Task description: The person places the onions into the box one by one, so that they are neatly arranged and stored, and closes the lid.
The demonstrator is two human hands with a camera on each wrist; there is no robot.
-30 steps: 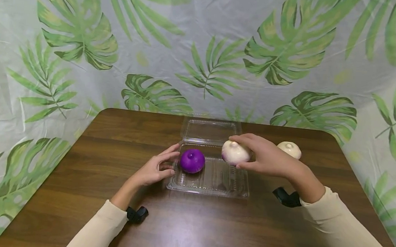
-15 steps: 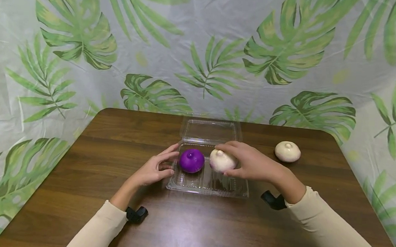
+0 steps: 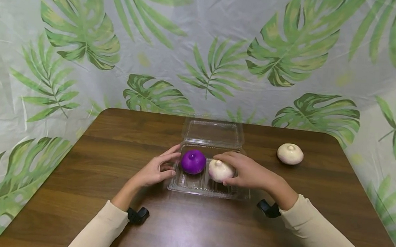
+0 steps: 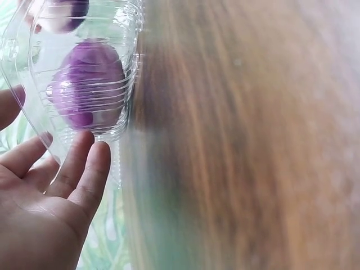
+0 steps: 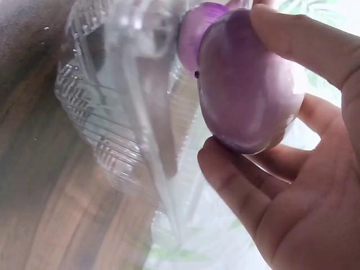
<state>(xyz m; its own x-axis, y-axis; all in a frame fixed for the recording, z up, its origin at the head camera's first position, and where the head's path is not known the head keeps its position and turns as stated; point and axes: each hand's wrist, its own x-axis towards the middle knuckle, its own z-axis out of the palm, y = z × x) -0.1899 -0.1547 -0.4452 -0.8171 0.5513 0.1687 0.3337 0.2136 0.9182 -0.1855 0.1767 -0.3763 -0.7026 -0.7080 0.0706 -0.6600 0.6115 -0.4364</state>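
Note:
A clear plastic clamshell container [image 3: 193,186] lies on the table with its lid folded back. A purple onion [image 3: 193,162] sits in its left part. My right hand [image 3: 249,172] grips a white-and-purple onion [image 3: 220,171] over the right part of the container, thumb and fingers round its sides. In the right wrist view, the held onion [image 5: 244,84] appears above the container's rim. My left hand [image 3: 155,169] is at the container's left edge, fingers loosely spread and holding nothing. Its fingertips [image 4: 84,140] are against or very near the clear wall; contact is hard to tell.
Another pale onion [image 3: 290,154] rests on the brown wooden table [image 3: 114,133] to the right, behind my right forearm. The transparent lid [image 3: 214,132] reaches the table's back edge, in front of a leaf-patterned cloth [image 3: 169,41].
My right hand has carried the white-and-purple onion left and lower, from the container's right edge to beside the purple onion. My left hand has stayed in place.

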